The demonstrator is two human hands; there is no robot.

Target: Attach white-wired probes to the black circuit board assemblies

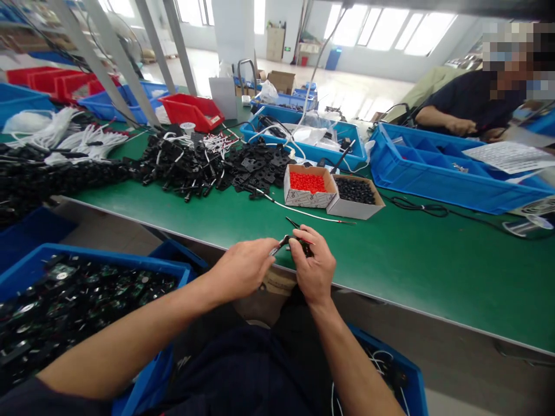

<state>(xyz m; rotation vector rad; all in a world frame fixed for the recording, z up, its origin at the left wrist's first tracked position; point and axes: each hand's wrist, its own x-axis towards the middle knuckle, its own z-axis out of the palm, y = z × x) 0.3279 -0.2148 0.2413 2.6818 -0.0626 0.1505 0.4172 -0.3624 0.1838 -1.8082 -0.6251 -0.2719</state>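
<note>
My left hand (pixel 245 268) is closed around a small dark piece with a silvery part, near the front edge of the green table (pixel 416 260). Right beside it, my right hand (pixel 314 263) has its fingers wrapped round a small black part (pixel 306 247) with a bit of red on it. The two hands meet over the table edge, and the fingers hide much of what they hold. Behind them a white cable (pixel 303 212) lies on the table. Farther back stand a carton of red pieces (pixel 307 182) and a carton of black pieces (pixel 354 190).
Piles of black parts (pixel 182 164) and white cables (pixel 87 138) cover the table's left. Blue bins (pixel 433 173) and a red bin (pixel 193 112) stand behind. A full blue crate (pixel 186 277) is at lower left, another (pixel 414 381) at lower right. A person (pixel 468 104) sits across.
</note>
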